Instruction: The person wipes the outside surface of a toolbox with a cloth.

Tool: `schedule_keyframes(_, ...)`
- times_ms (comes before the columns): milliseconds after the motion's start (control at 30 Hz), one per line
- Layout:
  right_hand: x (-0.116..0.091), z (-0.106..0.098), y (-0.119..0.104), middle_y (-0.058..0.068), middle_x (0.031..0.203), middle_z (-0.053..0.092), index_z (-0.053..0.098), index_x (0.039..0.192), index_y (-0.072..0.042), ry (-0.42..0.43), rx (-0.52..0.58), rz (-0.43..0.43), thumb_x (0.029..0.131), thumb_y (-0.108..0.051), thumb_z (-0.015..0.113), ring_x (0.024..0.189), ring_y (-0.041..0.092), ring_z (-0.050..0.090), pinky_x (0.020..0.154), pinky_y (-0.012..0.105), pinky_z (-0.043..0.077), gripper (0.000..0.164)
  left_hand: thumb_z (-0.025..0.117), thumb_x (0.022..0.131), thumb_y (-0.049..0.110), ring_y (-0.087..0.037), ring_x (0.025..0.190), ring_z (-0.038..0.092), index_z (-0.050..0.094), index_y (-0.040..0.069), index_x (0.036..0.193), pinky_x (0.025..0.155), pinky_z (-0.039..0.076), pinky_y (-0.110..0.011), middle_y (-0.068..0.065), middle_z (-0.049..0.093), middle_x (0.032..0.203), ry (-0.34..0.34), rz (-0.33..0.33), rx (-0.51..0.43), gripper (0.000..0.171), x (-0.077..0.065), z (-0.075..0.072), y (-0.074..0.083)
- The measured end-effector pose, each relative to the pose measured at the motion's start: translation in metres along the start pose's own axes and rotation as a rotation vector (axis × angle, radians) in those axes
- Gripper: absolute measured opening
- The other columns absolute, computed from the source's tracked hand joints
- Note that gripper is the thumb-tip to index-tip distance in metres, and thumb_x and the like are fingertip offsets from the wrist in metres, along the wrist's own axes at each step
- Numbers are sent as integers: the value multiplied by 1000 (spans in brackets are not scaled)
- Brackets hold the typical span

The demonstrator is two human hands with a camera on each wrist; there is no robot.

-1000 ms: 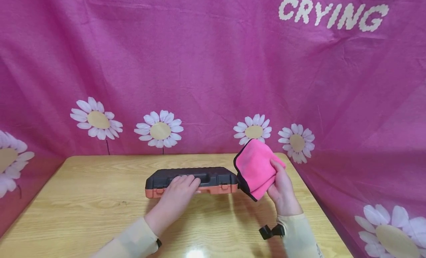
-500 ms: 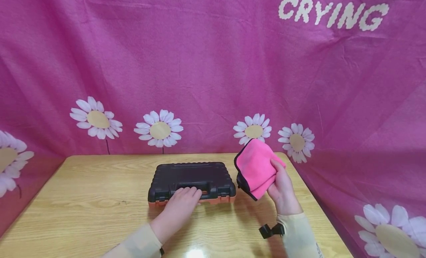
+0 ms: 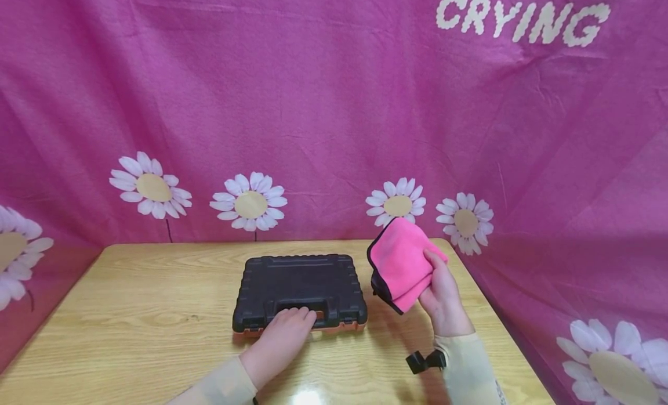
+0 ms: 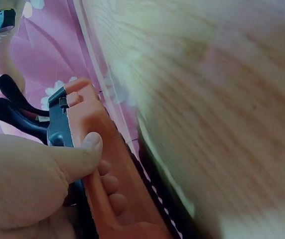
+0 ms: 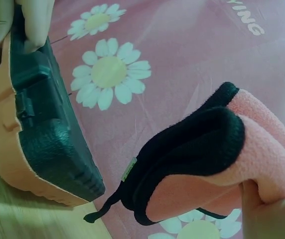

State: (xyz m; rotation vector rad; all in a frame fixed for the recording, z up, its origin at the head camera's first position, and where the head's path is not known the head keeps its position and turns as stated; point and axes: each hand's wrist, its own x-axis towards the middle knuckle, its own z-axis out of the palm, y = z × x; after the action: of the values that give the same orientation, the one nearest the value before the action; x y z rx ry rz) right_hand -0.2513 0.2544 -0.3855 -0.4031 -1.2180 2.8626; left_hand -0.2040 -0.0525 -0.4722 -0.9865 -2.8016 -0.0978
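Observation:
A black and orange plastic tool case (image 3: 302, 280) lies near the middle of the table, lid down, handle side facing me. My left hand (image 3: 287, 335) grips it at the handle. In the left wrist view the thumb (image 4: 85, 154) presses the orange lower shell (image 4: 107, 144), whose front side is a little off the tabletop. To the right of the case, my right hand (image 3: 443, 297) pinches a folded pink cloth (image 3: 402, 263) with black edging, held above the table. In the right wrist view a black loop (image 5: 102, 211) hangs from the cloth's corner.
The light wooden table (image 3: 141, 300) reaches back to a magenta curtain (image 3: 323, 115) printed with daisies and white letters. The curtain also runs along the left and right sides. A black wrist mount (image 3: 425, 363) sits on the right sleeve.
The case has tipped down from a steeper tilt, so more of its black top shows. My left hand has come down and nearer with it. The right hand and cloth have stayed nearly still.

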Motion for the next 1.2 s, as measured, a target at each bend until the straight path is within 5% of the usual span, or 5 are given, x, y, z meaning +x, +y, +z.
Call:
schedule_keyframes(667, -2, 1, 4, -9, 105, 72, 53, 124, -16, -34, 18, -7, 111, -21, 44, 102, 1, 66, 92, 16, 55, 17, 58, 102, 8, -19, 90, 63, 65, 8, 115, 85, 57, -40, -3, 63, 98, -80, -27, -73, 15, -7, 7, 2)
schedule_keyframes(867, -1, 1, 5, -9, 107, 72, 52, 126, -17, -22, 17, 6, 111, -21, 45, 104, 1, 66, 93, 16, 55, 17, 70, 99, 28, -11, 87, 60, 66, 8, 116, 79, 56, -35, 2, 57, 99, -72, -35, -278, 26, -13, -4, -10)
schedule_keyframes(1000, -1, 1, 7, -11, 107, 71, 50, 130, -18, -17, -6, 18, 111, -23, 45, 106, 1, 65, 94, 16, 54, 21, 69, 100, 19, -14, 96, 62, 67, 7, 115, 85, 57, -38, 0, 61, 105, 74, -146, -487, 19, -20, -18, -27)
schedule_keyframes(1133, -1, 2, 8, -12, 109, 71, 48, 135, -18, -20, -14, 15, 111, -24, 44, 108, 0, 64, 95, 15, 53, 25, 66, 101, 12, -31, 114, 61, 65, 0, 120, 102, 52, -51, -14, 62, 117, 338, -372, -601, 23, -28, -26, -54)
schedule_keyframes(1200, -1, 2, 10, -13, 109, 71, 48, 135, -18, -23, -17, 11, 111, -25, 44, 108, -1, 64, 96, 15, 53, 25, 60, 104, 13, -40, 124, 55, 59, -5, 129, 109, 46, -57, -23, 57, 127, 403, -506, -670, 31, -33, -24, -69)
